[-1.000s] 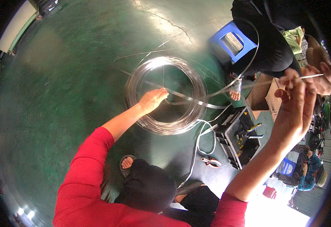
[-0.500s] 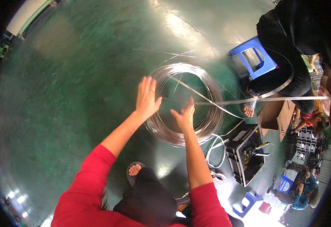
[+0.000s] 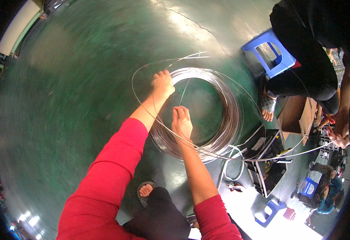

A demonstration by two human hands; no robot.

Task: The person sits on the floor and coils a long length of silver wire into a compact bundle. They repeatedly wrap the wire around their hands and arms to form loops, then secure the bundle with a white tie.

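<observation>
A large coil of shiny silver wire (image 3: 232, 114) lies on the green floor in front of me. At its upper left edge my left hand (image 3: 163, 85) is closed around wire. Inside the ring, my right hand (image 3: 182, 123) has its fingers pinched together at the end of a thin wire strand (image 3: 185, 89) that slants down from the coil's top. A long loose length of wire (image 3: 239, 159) loops across both my forearms and runs right to a co-worker's hand (image 3: 340, 139). My fingertips are partly hidden.
A blue plastic stool (image 3: 288, 60) stands beside the co-worker's dark-trousered leg and sandalled foot (image 3: 268, 110). Right of the coil sit a black open toolbox (image 3: 277, 174), a white strap loop (image 3: 224, 168) and pliers (image 3: 236, 187). Beyond are cardboard (image 3: 291, 120) and another blue stool (image 3: 270, 212).
Both hands, open before, have closed: the left moved up to the coil's edge, the right shifted left. The loose wire swung down over my forearms, and the co-worker's hand came lower.
</observation>
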